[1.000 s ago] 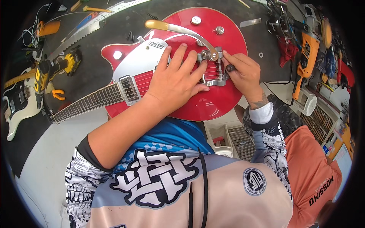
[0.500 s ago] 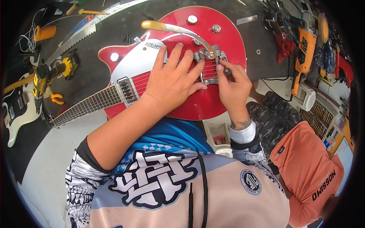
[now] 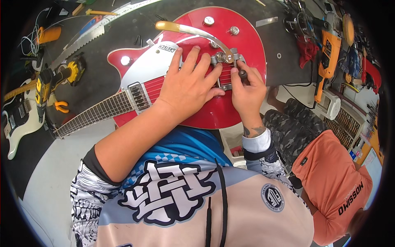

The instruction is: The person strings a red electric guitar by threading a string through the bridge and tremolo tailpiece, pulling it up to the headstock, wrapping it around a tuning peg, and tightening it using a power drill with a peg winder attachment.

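Note:
A red electric guitar lies on its back on the dark bench, its neck pointing left. My left hand rests flat across the strings and the white pickguard, fingers spread, the thumb beside the bridge. In my right hand is a small screwdriver with a dark handle, pinched between thumb and fingers. Its thin shaft points at the metal vibrato tailpiece; where the tip touches is too small to tell. The curved vibrato arm, gold at its end, reaches left over the body.
On the left lie a yellow cordless drill, orange-handled pliers, a handsaw and a white guitar body. An orange power tool is at the right. Another person in an orange shirt is close on my right.
My right hand has shifted slightly left with the screwdriver, and its fingers have changed position around the handle. The guitar has moved very slightly; my left hand stays on it.

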`<action>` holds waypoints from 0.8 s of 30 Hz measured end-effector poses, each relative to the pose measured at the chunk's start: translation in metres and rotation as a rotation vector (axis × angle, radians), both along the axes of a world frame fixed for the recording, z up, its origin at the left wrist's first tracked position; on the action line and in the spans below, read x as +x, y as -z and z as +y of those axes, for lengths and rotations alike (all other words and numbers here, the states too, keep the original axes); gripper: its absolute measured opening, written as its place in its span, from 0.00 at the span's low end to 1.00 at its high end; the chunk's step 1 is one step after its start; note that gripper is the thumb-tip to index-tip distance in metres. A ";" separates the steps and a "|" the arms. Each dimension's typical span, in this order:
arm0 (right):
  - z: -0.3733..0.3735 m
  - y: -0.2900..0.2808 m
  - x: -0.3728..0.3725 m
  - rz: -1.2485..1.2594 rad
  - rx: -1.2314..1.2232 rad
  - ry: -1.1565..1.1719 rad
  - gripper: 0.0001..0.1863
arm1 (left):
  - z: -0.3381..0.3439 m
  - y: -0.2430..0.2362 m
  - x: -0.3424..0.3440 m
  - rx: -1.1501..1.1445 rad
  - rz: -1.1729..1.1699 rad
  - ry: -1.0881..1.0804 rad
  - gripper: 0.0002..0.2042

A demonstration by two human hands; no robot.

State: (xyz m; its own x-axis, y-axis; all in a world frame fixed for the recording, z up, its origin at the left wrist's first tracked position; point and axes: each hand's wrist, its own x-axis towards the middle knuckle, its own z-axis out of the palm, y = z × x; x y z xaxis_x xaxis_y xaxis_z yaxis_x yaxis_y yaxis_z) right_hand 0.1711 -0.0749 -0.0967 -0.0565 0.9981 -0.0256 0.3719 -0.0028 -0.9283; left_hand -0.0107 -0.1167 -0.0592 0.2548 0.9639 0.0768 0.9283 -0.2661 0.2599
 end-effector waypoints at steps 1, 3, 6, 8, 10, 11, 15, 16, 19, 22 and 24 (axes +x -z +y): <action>0.000 0.001 0.000 0.002 0.000 -0.001 0.13 | 0.000 0.000 0.000 0.000 0.002 -0.001 0.28; 0.000 0.003 0.001 0.013 -0.019 -0.014 0.14 | -0.001 0.001 -0.001 0.000 -0.026 0.005 0.28; 0.000 0.002 0.001 -0.012 -0.017 -0.017 0.14 | -0.002 0.001 -0.001 -0.006 -0.001 -0.010 0.28; 0.000 0.004 0.002 -0.002 -0.016 -0.010 0.14 | -0.003 0.001 -0.001 -0.011 -0.005 -0.012 0.29; 0.000 0.004 0.002 0.009 -0.017 -0.004 0.14 | -0.004 0.001 -0.002 -0.018 -0.009 -0.015 0.29; 0.000 0.002 0.000 0.016 -0.020 -0.001 0.14 | -0.005 0.000 -0.003 -0.023 -0.024 -0.017 0.29; 0.001 0.001 -0.001 0.054 -0.066 0.020 0.13 | -0.009 -0.004 -0.007 -0.028 -0.058 -0.013 0.30; 0.001 0.002 -0.001 0.050 -0.067 0.016 0.13 | -0.010 -0.005 -0.009 -0.029 -0.062 -0.017 0.30; 0.002 0.004 0.001 0.043 -0.065 0.012 0.13 | -0.015 -0.013 -0.009 0.049 -0.109 0.006 0.32; 0.001 0.008 0.003 0.082 -0.073 0.034 0.13 | -0.016 -0.029 0.011 -0.245 -0.191 0.030 0.35; 0.002 0.005 0.002 0.022 -0.070 0.035 0.13 | -0.009 -0.036 0.031 -0.766 -0.671 -0.316 0.38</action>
State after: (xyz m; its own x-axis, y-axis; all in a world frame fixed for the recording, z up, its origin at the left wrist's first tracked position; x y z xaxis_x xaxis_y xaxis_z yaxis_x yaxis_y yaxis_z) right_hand 0.1726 -0.0725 -0.1016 -0.0234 0.9953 -0.0941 0.3498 -0.0801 -0.9334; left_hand 0.0199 -0.1254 -0.0231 0.1153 0.8299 -0.5458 0.5317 0.4126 0.7397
